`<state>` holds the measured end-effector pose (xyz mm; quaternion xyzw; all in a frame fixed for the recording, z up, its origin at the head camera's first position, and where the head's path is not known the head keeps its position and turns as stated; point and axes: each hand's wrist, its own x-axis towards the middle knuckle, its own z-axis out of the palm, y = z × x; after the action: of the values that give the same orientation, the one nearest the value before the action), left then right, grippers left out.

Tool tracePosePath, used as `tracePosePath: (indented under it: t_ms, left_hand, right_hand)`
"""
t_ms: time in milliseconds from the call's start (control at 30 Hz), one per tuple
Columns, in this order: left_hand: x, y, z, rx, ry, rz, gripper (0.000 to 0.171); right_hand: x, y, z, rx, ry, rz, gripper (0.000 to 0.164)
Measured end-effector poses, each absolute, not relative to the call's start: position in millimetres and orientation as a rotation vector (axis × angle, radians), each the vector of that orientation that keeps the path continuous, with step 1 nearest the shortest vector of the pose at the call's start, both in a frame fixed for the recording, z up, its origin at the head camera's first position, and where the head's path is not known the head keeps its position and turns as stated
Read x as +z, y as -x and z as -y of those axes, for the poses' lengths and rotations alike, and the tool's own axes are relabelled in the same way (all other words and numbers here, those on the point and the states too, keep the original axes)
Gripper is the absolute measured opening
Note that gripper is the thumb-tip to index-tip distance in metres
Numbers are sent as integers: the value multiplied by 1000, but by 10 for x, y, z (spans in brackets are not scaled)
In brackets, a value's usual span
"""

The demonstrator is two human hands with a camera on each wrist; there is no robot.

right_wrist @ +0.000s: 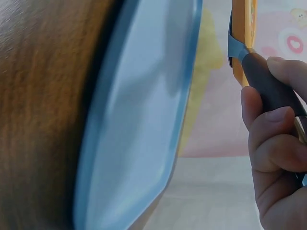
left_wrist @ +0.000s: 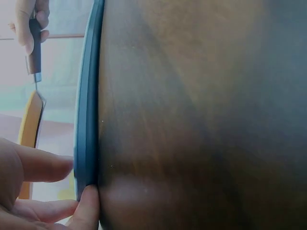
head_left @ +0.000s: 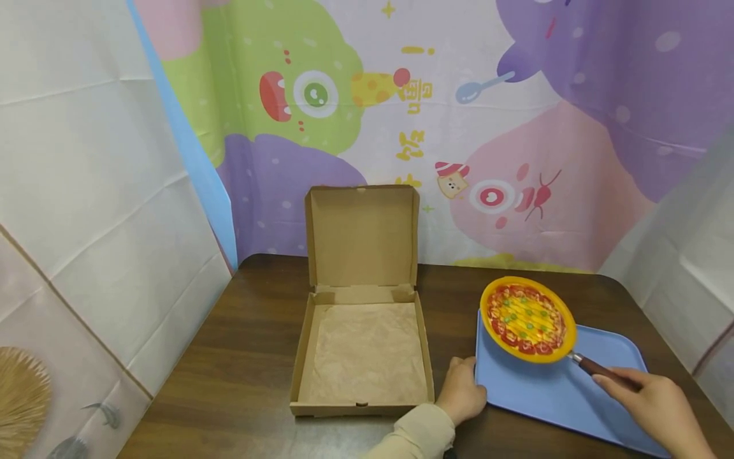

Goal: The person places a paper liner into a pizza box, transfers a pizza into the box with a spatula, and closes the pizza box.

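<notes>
A toy pizza (head_left: 526,320) with a yellow rim and red, yellow and green topping is held raised over the blue tray (head_left: 553,395), slightly tilted. It lies on a server with a dark wooden handle (head_left: 606,371), whose blade is mostly hidden beneath it. My right hand (head_left: 659,403) grips that handle, its fingers curled round it in the right wrist view. At the tray's left edge is my left hand (head_left: 463,390). The left wrist view shows its thumb and fingers pinching the tray rim (left_wrist: 87,120) from both sides.
Left of the tray, an open cardboard pizza box (head_left: 427,357) stands on the dark wooden table (head_left: 241,357), lid upright, brown paper (head_left: 367,357) lining its base. A printed cartoon curtain (head_left: 344,127) hangs behind the table, with pale cloth at both sides.
</notes>
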<state>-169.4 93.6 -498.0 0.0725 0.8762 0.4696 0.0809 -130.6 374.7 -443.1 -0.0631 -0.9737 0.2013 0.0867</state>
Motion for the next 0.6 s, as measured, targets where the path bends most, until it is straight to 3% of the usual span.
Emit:
tracePosePath:
  t_ms: [333, 600]
  left_hand:
    - [-4885, 1654, -878, 1338, -326, -2601, 61]
    - [-4631, 1626, -743, 1393, -384, -2571, 61]
  right_hand:
    - [-4290, 1304, -3645, 616, 133, 2893, 50]
    - [-4202, 1358, -3563, 656, 146, 2937, 57]
